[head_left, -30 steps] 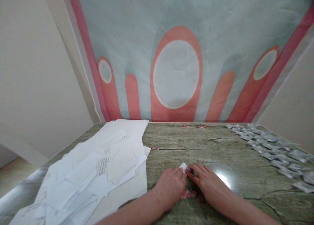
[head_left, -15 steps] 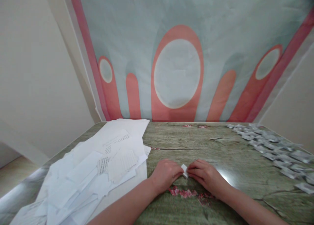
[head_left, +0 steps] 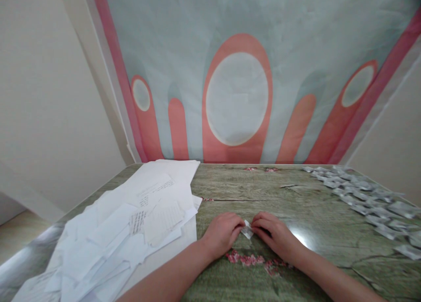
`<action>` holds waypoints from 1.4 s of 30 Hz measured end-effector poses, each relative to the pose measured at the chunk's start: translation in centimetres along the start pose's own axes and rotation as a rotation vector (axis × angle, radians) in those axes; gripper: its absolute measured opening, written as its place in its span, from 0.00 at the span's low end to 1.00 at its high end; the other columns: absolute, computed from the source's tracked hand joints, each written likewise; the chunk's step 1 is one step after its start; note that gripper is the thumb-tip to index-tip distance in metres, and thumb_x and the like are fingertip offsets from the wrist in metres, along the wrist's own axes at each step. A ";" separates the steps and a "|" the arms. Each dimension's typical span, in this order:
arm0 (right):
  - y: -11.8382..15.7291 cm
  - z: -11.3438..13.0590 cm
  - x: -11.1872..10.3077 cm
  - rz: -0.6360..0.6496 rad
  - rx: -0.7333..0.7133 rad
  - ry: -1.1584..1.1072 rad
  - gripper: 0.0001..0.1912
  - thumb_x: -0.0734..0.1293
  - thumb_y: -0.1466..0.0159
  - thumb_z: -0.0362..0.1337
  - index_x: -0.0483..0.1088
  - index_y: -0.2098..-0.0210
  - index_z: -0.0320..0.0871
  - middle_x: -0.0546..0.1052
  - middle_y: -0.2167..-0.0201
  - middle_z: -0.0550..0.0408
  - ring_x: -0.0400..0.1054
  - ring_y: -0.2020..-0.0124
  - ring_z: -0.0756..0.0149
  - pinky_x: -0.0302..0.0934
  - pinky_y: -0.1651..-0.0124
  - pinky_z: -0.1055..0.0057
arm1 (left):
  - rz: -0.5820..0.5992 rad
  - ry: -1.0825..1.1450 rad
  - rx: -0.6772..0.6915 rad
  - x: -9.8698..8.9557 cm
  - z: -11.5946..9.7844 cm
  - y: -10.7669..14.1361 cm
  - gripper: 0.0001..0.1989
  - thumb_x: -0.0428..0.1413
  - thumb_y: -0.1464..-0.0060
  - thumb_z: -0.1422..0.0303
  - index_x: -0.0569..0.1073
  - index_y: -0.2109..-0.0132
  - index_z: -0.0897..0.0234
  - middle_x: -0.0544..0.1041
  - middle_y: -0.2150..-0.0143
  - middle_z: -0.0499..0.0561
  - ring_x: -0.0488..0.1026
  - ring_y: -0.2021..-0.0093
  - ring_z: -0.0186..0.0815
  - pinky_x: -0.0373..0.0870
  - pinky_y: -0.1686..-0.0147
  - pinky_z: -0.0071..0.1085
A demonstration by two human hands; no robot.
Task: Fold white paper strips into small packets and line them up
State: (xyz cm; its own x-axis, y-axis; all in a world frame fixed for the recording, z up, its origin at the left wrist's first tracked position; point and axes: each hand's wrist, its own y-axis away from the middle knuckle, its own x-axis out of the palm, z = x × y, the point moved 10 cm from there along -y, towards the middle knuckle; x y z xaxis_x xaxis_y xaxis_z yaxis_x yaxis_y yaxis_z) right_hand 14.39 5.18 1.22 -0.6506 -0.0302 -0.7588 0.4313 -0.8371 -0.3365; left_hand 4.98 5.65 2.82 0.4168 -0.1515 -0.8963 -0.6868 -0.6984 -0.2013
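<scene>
A small folded white paper piece (head_left: 247, 230) lies between my two hands, just over the wood-patterned table (head_left: 243, 183). My left hand (head_left: 223, 234) pinches its left edge between thumb and fingers. From the other side, my right hand (head_left: 272, 232) has its fingertips closed on the right edge. The fingertips partly cover the paper, so its exact folds are hard to make out.
Loose white papers, some printed, form a spread pile (head_left: 108, 236) on the left of the table. Rows of small folded paper pieces (head_left: 371, 201) lie at the right. Behind the table hangs a grey-green and red backdrop (head_left: 237, 95).
The small paper looks wider and more opened out between my fingertips. My right hand's fingers have shifted slightly, while both arms stay nearly in place.
</scene>
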 end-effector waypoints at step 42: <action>-0.6 -2.2 0.6 -0.106 0.196 0.045 0.04 0.60 0.40 0.33 0.63 0.72 0.43 0.67 0.71 0.54 0.62 0.66 0.63 0.58 0.62 0.65 | -0.091 -0.159 -0.062 0.3 0.4 -0.5 0.07 0.49 0.41 0.69 0.71 0.59 0.61 0.71 0.63 0.48 0.66 0.60 0.35 0.64 0.60 0.29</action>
State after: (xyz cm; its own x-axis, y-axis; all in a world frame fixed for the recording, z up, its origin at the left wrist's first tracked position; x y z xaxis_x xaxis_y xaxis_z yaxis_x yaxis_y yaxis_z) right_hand 15.09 6.85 -0.23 -0.6552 0.0849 -0.7507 0.2291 -0.9245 -0.3045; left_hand 5.26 6.22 2.49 0.3725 0.0235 -0.9277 -0.6107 -0.7465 -0.2642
